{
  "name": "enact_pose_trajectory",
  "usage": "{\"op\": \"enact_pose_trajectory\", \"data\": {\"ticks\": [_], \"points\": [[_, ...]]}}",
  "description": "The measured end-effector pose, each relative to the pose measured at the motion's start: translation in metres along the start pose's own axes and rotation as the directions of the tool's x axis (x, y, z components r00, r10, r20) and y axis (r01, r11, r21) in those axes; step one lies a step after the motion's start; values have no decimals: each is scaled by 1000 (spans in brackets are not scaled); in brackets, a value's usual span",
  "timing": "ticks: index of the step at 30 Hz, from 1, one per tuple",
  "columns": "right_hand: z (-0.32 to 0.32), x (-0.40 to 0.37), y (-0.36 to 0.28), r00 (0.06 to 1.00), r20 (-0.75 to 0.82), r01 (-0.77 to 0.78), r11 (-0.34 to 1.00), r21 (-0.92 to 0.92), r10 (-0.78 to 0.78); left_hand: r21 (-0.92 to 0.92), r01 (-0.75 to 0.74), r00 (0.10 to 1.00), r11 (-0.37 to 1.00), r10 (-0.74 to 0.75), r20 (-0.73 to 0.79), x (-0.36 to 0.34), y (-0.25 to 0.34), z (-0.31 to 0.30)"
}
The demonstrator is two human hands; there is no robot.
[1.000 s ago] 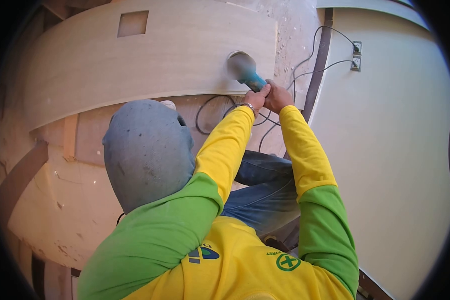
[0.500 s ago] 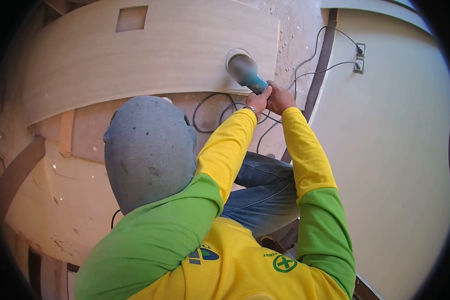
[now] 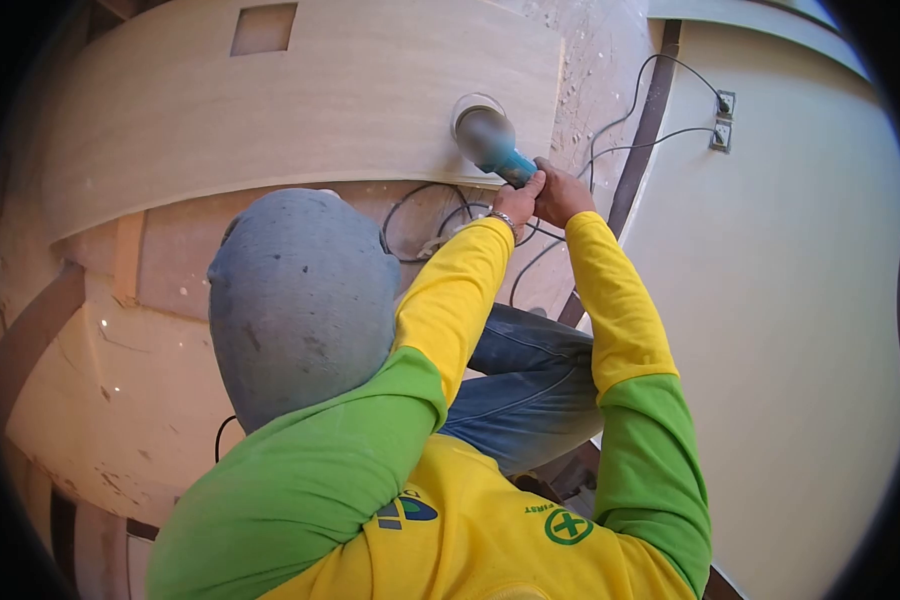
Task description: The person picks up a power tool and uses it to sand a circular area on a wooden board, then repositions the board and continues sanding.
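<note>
Both of my hands are wrapped round the teal handle of a power sander (image 3: 518,167). Its round head is smeared in the picture and rests against a pale curved wooden panel (image 3: 300,110), near that panel's right end. My left hand (image 3: 516,203), with a bracelet at the wrist, closes on the handle from the left. Pressed against it on the right is my right hand (image 3: 563,193), also closed. The palm sides and some fingers of both hands are hidden.
Black cables (image 3: 440,215) lie looped below the panel; two leads reach wall sockets (image 3: 722,120) at right. A smooth pale panel (image 3: 770,300) fills the right side. A rounded grey-blue cloth-covered shape (image 3: 305,300) stands close at left. The panel has a square cut-out (image 3: 262,29).
The view has shifted very slightly. Both hands keep their hold, and the sander stays at nearly the same spot on the panel.
</note>
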State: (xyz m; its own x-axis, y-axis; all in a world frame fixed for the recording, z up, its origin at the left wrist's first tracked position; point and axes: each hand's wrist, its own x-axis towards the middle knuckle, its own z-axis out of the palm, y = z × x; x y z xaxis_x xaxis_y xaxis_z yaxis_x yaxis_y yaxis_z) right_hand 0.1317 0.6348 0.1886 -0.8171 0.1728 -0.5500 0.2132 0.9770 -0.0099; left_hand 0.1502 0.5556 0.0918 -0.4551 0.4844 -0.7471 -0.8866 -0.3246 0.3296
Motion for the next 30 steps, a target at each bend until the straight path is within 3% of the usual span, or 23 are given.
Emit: {"op": "enact_pose_trajectory", "data": {"ticks": [10,25,30], "points": [[-4,11,5,999,42,19,998,-57,-17,-56,48,999,997,-49,-10,15,-7,5],[-5,20,8,998,33,62,995,-78,-60,-92,-48,999,995,47,-12,12,-4,8],[-5,20,9,997,26,76,993,-88,-74,10,-11,997,1000,12,-71,3,4,9]]}}
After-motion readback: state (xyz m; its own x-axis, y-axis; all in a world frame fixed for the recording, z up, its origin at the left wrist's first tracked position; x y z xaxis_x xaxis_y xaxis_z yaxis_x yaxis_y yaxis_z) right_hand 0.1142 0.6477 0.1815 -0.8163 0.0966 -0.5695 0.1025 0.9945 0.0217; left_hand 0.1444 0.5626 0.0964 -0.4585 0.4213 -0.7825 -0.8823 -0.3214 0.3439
